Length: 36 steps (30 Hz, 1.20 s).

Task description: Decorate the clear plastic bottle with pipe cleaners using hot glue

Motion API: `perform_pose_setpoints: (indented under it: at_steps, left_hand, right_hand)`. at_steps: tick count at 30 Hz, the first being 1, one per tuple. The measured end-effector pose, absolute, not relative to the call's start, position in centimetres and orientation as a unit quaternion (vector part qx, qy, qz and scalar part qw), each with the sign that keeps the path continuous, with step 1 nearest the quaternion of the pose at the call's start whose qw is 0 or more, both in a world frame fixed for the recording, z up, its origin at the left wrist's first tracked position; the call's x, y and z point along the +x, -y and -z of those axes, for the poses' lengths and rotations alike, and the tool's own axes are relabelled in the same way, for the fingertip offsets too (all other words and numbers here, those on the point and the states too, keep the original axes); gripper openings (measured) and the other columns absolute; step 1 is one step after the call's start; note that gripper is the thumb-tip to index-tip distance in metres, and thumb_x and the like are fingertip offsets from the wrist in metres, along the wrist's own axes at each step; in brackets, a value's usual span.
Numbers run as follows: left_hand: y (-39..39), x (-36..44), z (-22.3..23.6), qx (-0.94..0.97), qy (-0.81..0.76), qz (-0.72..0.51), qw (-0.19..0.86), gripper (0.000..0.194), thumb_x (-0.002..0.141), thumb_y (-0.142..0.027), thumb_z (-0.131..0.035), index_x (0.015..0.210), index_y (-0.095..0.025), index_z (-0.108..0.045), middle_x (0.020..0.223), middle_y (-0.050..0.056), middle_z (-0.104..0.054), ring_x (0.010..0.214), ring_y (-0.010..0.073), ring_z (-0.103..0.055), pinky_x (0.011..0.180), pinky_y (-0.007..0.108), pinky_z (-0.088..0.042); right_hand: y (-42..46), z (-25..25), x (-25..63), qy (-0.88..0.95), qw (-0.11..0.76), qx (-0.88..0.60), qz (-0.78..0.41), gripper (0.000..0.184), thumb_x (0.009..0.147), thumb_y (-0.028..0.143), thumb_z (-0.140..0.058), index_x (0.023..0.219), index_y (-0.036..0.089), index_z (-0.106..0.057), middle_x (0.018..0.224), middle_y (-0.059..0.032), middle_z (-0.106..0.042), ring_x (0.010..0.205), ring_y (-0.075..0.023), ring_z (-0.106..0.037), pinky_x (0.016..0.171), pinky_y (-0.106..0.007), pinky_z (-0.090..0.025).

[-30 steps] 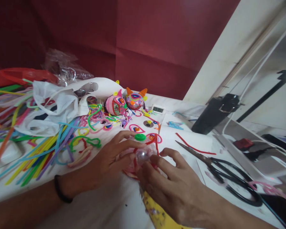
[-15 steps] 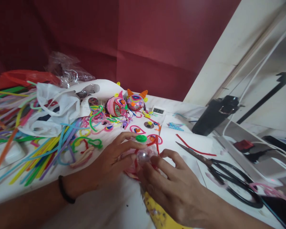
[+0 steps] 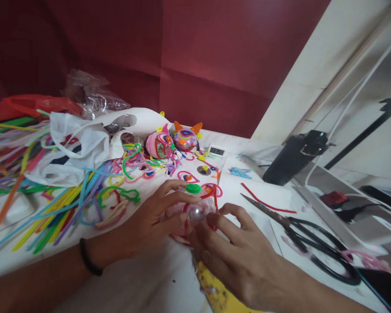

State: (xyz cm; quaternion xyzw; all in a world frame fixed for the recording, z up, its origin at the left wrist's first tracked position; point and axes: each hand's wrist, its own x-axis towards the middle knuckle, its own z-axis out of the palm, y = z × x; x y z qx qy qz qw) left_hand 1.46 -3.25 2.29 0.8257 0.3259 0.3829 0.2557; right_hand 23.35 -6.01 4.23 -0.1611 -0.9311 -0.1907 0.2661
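Observation:
A clear plastic ball (image 3: 198,212) trimmed with pipe cleaners sits between my two hands over the white table. Curled round its left side, my left hand (image 3: 158,215) grips it with spread fingertips. My right hand (image 3: 226,243) closes its fingers at the ball's near right side, around a red pipe cleaner (image 3: 215,201) that runs along the ball; the pinched end is mostly hidden. A green coil (image 3: 193,188) sits on top, near my left fingertips. Just behind lie pipe-cleaner eye shapes (image 3: 188,177) with orange centres.
Scissors (image 3: 286,221) and a loose red pipe cleaner (image 3: 267,201) lie at right. Two decorated balls (image 3: 186,138) stand at the back beside a small digital clock (image 3: 217,151). Bundles of coloured pipe cleaners (image 3: 63,208) cover the left. A yellow piece (image 3: 221,291) lies in front.
Hardly anything differs. Both hands keep their hold on the ball, with only a tiny shift of the right fingers.

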Motion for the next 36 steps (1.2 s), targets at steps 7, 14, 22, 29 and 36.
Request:
perform_pose_setpoints:
  at_steps: [7, 14, 22, 29, 36]
  left_hand:
    - [3.3, 1.4, -2.1, 0.826, -0.319, -0.387, 0.257, 0.029, 0.095, -0.027, -0.055, 0.123, -0.033, -0.062, 0.136, 0.005, -0.051, 0.131, 0.0242, -0.045, 0.112, 0.041, -0.036]
    - [3.4, 1.3, -2.4, 0.825, -0.329, -0.383, 0.253, 0.029, 0.095, -0.028, -0.055, 0.122, -0.032, -0.063, 0.137, 0.005, -0.052, 0.131, 0.0251, -0.046, 0.111, 0.041, -0.039]
    - [3.3, 1.3, -2.2, 0.836, -0.311, -0.386, 0.237, 0.035, 0.088, -0.029, -0.064, 0.123, -0.029, -0.061, 0.137, 0.008, -0.052, 0.132, 0.0278, -0.045, 0.111, 0.044, -0.039]
    - [3.2, 1.2, -2.3, 0.842, -0.297, -0.384, 0.234, 0.038, 0.086, -0.026, -0.066, 0.124, -0.028, -0.058, 0.136, 0.009, -0.051, 0.132, 0.0275, -0.046, 0.109, 0.043, -0.041]
    - [3.0, 1.1, -2.0, 0.844, -0.278, -0.386, 0.248, 0.055, 0.074, -0.035, -0.079, 0.124, -0.028, -0.057, 0.136, 0.011, -0.049, 0.133, 0.0312, -0.043, 0.108, 0.045, -0.041]
  right_hand:
    - [6.0, -4.2, 23.6, 0.933, 0.260, -0.139, 0.204, 0.028, 0.100, 0.012, -0.042, 0.102, 0.010, -0.069, 0.096, -0.0038, -0.074, 0.080, -0.0205, -0.057, 0.081, -0.044, -0.038]
    - [6.2, -4.4, 23.7, 0.935, 0.258, -0.140, 0.198, 0.031, 0.101, 0.012, -0.039, 0.098, 0.011, -0.070, 0.093, -0.0043, -0.074, 0.081, -0.0190, -0.059, 0.085, -0.043, -0.038]
    - [6.1, -4.3, 23.7, 0.936, 0.260, -0.139, 0.193, 0.030, 0.100, 0.011, -0.040, 0.098, 0.010, -0.070, 0.092, -0.0040, -0.074, 0.080, -0.0191, -0.059, 0.085, -0.043, -0.037]
    - [5.8, -3.9, 24.1, 0.929, 0.304, -0.150, 0.148, 0.020, 0.093, 0.011, -0.049, 0.099, 0.009, -0.068, 0.091, -0.0087, -0.072, 0.082, -0.0223, -0.059, 0.077, -0.043, -0.040]
    - [4.4, -4.8, 24.8, 0.899, 0.346, -0.255, 0.080, 0.049, 0.086, 0.026, -0.064, 0.127, 0.003, -0.050, 0.128, -0.0244, -0.057, 0.120, -0.0334, -0.050, 0.094, -0.050, -0.043]
